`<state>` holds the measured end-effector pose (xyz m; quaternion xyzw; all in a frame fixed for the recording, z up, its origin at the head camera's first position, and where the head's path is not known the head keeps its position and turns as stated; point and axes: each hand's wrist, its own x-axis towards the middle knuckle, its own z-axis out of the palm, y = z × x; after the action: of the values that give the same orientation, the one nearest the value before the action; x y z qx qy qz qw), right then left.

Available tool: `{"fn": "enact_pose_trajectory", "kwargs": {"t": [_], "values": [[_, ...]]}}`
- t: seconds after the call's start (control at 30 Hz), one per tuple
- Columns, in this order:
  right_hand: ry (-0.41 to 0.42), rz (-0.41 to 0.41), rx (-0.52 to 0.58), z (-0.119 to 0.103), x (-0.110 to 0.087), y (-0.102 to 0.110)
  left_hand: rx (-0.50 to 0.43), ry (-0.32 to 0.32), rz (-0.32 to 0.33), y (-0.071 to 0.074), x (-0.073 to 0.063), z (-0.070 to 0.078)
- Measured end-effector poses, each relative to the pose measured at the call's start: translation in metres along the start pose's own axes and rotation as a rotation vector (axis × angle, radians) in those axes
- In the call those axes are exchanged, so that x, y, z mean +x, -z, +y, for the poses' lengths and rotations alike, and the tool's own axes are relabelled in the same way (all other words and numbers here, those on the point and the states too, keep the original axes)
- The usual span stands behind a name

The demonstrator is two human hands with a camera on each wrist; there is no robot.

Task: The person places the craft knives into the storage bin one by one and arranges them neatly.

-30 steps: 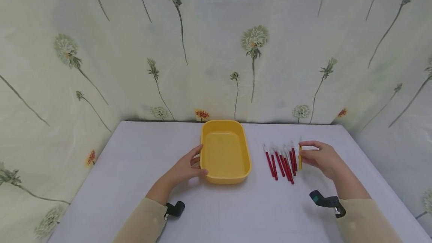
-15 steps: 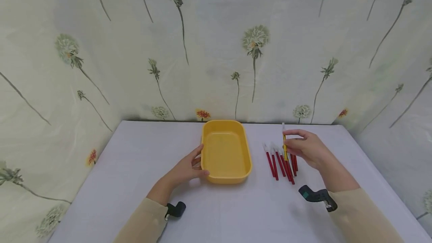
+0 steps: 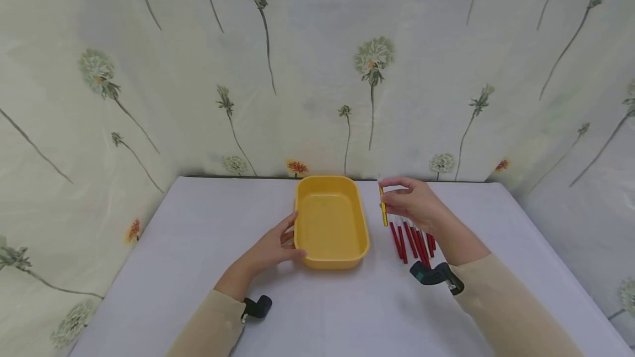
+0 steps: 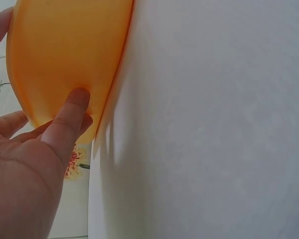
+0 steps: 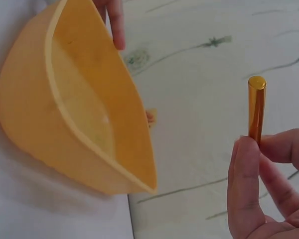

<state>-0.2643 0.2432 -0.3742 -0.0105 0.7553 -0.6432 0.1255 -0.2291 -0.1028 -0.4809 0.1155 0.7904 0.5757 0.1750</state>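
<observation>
A yellow tray [image 3: 328,225] with raised walls stands at the middle of the table. My left hand [image 3: 275,244] holds its left side, thumb at the front corner and fingers against the outer wall. In the left wrist view, fingertips [image 4: 79,97] press the tray's wall [image 4: 70,55]. Right of the tray, my right hand [image 3: 409,203] pinches a slim yellow pen-like stick [image 3: 383,208] upright above the table. Its glossy rounded end [image 5: 257,82] shows in the right wrist view. Below this hand lie several slim red sticks [image 3: 401,242], their pale tips partly hidden.
A white cloth [image 3: 317,313] covers the table. Behind its far edge hangs a flower-printed backdrop [image 3: 317,70]. A black wrist device [image 3: 436,275] sits over the right forearm, another black device [image 3: 258,307] over the left.
My right hand has lifted the yellow stick from beside the red sticks and carried it left over them toward the tray. My left hand and the tray have stayed in place.
</observation>
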Motion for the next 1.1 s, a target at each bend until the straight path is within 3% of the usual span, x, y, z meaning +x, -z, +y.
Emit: {"fn": "enact_pose_trajectory", "kwargs": {"t": [0.2,0.4,0.67,1.1], "values": [[-0.014,-0.026,-0.020,-0.009,0.010,-0.024,-0.002,0.001,-0.013,-0.001,0.001,0.001],[-0.041,-0.056,0.029,-0.008,0.020,-0.049,-0.027,-0.002,-0.027,-0.001,0.004,-0.001],[-0.038,-0.096,0.094,0.005,0.030,-0.082,-0.013,-0.011,-0.035,-0.001,0.008,-0.006],[-0.065,-0.072,0.113,0.034,0.066,-0.128,-0.030,-0.009,-0.027,0.003,0.003,-0.004]]}}
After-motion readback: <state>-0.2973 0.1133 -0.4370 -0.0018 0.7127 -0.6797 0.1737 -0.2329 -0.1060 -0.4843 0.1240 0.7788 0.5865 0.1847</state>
